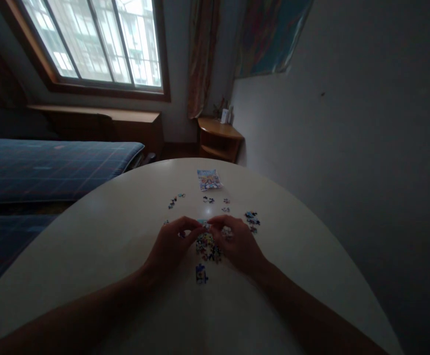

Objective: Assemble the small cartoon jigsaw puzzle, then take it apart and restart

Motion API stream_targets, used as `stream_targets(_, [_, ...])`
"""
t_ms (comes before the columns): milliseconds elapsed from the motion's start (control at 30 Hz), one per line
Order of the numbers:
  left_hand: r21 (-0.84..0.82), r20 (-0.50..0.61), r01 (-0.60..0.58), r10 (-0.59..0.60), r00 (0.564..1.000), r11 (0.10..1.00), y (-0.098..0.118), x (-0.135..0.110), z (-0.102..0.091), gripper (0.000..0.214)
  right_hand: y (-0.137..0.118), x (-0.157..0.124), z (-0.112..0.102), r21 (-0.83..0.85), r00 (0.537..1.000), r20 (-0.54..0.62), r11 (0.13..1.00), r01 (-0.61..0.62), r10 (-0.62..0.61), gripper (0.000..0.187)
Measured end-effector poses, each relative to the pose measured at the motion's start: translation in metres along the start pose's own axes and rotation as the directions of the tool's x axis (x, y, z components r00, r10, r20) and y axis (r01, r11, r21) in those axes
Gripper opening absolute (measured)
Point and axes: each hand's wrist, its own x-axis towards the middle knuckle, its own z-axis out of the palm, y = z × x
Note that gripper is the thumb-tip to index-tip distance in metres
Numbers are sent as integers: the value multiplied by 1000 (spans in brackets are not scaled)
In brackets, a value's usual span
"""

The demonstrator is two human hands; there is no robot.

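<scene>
Left hand (171, 240) and right hand (240, 241) closely pinch a puzzle piece (206, 226) at twelve o'clock of the pile (208, 250), probably light, stiff, best edge-gripped

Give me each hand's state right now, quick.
Left hand: closed, pinching what looks like a small puzzle section; piece count unclear.
Right hand: closed, pinching at the right side of that same section.

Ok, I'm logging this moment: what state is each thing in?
Left hand: pinching a puzzle piece
Right hand: apparently pinching the same piece
Piece pile: loose, heaped
Blue piece: lying apart
Outlying pieces: spread in groups
Printed sheet: picture side up
Right curtain: drawn aside
Window: daylit; open or shut, unclear
</scene>
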Motion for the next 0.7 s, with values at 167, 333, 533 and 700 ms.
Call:
stream_targets(167, [5,86,6,-7,996,1000,0,-2,2,10,7,-11,3,27,1000,9,1000,-5,4,11])
stream_targets(333, [219,194,-154,111,975,964,-9,0,0,19,14,-13,-1,-2,998,65,1000,28,-28,11])
stream_targets(533, [277,377,-467,352,857,840,-14,-4,-3,45,16,-19,0,-3,978,158,991,136,-134,16])
stream_targets(700, [252,382,-508,397,834,824,-13,-5,-4,46,13,-22,2,-16,973,193,991,130,-125,19])
